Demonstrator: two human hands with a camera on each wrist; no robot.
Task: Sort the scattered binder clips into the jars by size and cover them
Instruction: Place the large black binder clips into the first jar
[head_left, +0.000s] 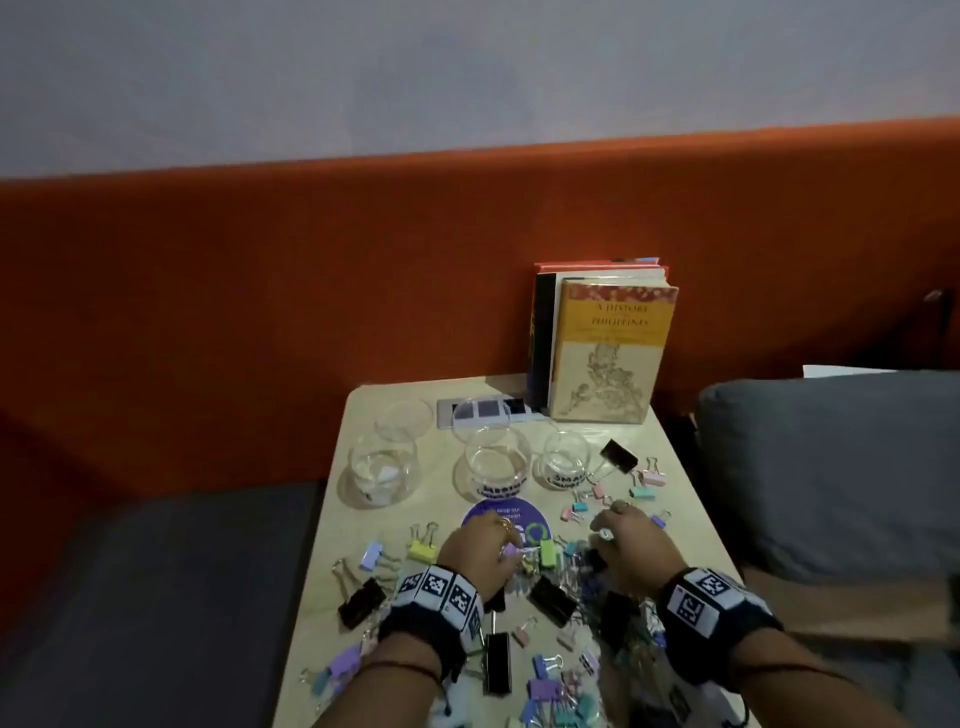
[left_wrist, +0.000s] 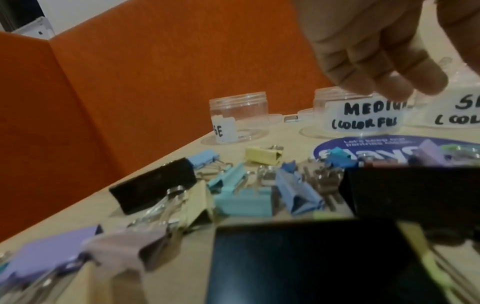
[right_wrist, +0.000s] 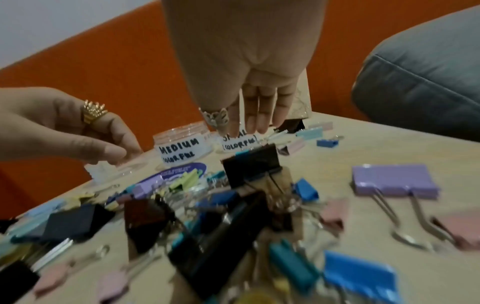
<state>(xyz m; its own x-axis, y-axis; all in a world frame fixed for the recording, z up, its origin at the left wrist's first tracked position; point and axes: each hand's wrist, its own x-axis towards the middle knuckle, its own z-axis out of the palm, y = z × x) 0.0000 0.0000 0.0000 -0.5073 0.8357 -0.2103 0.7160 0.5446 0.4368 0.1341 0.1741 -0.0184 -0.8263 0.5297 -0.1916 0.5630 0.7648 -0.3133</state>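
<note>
Binder clips (head_left: 550, 597) scattered across desk (head_left: 691, 525), jars (head_left: 496, 460) unlidded behind | left hand (head_left: 475, 553) fingers loosely curled, grip uncertain; right hand (head_left: 631, 545) fingers straight, holding nothing | clips likely light, stiff, springy: pinch the painted body, wire handles snag.

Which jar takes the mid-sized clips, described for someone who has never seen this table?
Find the books standing at the table's far edge. Three open clear jars sit in a row in front of them. Take the middle jar, just beyond the round purple sticker; its white label reads MEDIUM, while the right one says SMALL.
</note>
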